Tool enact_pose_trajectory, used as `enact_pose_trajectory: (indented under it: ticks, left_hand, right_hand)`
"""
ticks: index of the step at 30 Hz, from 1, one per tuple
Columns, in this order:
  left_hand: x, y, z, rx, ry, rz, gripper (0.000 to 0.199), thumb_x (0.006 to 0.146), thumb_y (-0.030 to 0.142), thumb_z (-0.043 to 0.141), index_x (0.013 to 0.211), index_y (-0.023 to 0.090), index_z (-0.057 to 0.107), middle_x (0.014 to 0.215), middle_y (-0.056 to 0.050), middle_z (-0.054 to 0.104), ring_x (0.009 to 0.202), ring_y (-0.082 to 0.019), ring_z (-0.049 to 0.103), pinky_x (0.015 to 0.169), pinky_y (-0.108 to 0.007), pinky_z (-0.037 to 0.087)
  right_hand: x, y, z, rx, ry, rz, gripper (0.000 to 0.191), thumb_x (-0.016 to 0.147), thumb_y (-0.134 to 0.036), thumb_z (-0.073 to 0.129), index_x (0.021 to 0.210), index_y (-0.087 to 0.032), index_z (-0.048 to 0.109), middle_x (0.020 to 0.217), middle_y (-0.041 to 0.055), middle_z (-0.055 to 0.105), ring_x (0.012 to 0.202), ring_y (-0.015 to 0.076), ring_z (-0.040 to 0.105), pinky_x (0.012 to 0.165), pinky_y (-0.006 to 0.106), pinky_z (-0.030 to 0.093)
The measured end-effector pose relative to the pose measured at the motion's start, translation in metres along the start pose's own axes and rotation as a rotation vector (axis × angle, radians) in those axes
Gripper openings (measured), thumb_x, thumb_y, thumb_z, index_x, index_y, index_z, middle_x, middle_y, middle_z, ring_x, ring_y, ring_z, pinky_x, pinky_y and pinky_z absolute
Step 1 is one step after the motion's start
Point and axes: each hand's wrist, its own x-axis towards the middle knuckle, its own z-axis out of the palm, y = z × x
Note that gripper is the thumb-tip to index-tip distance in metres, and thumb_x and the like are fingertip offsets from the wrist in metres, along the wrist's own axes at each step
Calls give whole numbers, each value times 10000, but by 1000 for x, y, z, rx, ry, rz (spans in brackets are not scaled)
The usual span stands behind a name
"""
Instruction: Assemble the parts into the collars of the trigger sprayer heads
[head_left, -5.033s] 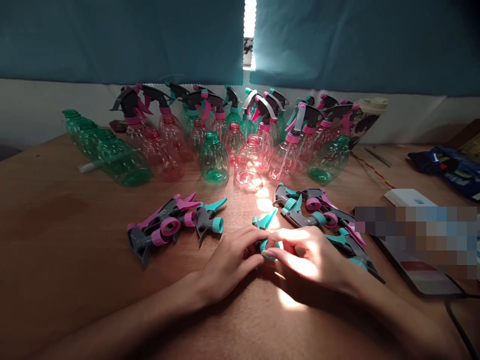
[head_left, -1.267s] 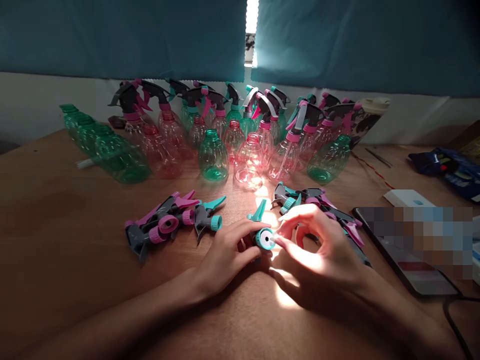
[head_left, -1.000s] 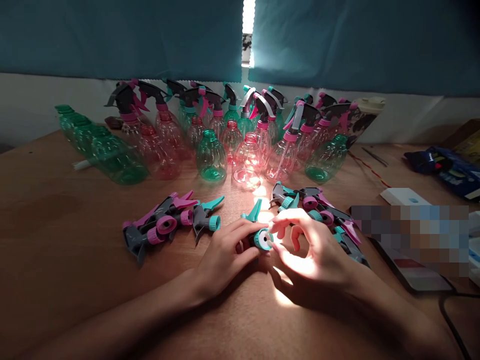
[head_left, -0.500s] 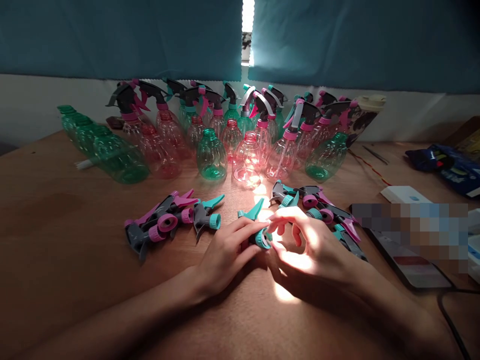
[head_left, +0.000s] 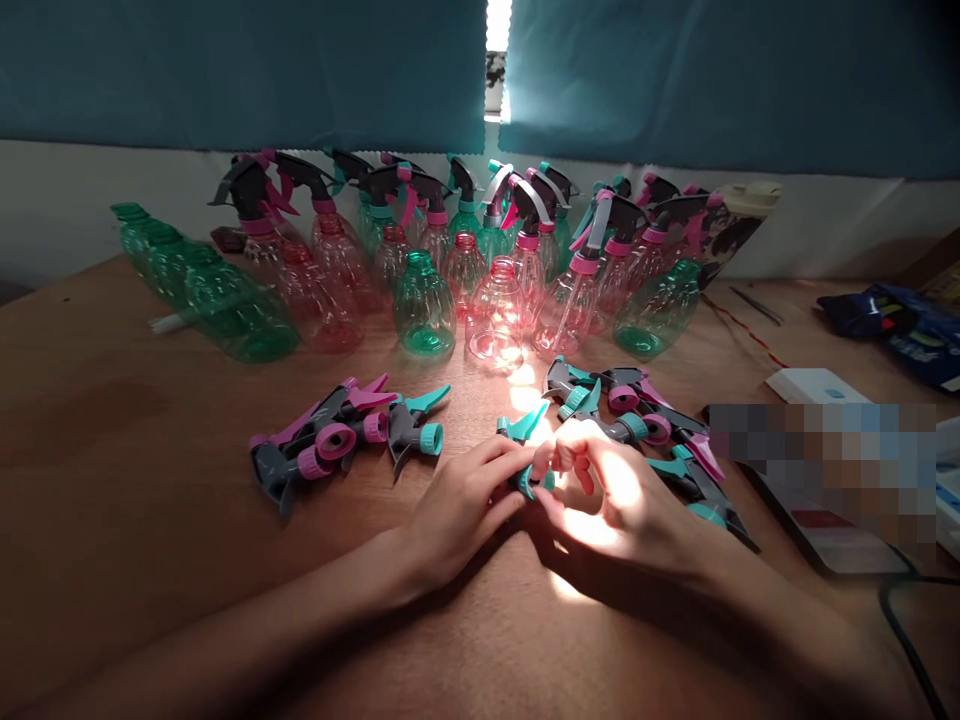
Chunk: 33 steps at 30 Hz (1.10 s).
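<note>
Teal-and-grey spray head (head_left: 525, 425), one, lower centre, left hand (head_left: 461, 505) gripping it, right hand (head_left: 615, 490) pinching its cap (head_left: 527, 484), three pink-capped spray heads (head_left: 335, 440) centre-left, cap opening, exposed earlier, now partly finger-covered.

A workshop-like room: wooden table (head_left: 112, 450), teal curtains (head_left: 225, 70), spray bottles (head_left: 564, 318), loose trigger heads (head_left: 406, 432)
</note>
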Motion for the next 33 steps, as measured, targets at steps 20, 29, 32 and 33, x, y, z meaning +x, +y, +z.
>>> enact_pose_trajectory:
  ticks: [20,29,32,33]
  left_hand:
    - [-1,1,-1,18,14,7,378,858,108,577,1228,183,573,1048,-51,627,931,-179,593,887,-297,464]
    - [-3,-1,1,-5,7,47,318,845,53,555,1121,201,608,1061,-37,617,926,-167,590,832,-262,473]
    - [-2,-1,0,-5,32,15,337,854,84,560,1172,196,585,1063,-46,623,913,-175,595,811,-274,483]
    - [-2,-1,0,4,47,5,347,854,93,566,1186,192,577,1062,-48,625,902,-175,597,802,-275,486]
  right_hand:
    - [-1,-3,-10,-109,-59,73,133,763,-157,572,858,-214,498,860,30,595,736,178,579,637,319,476]
    - [-2,-5,-2,-44,21,-147,117,813,-143,585,910,-201,557,835,27,601,739,153,556,633,280,474]
    - [-2,-2,2,-91,118,-176,121,829,-168,595,946,-195,580,860,52,645,781,175,586,644,295,502]
    - [-2,-1,3,-111,164,-182,130,829,-166,600,955,-193,583,863,57,654,782,179,595,648,301,511]
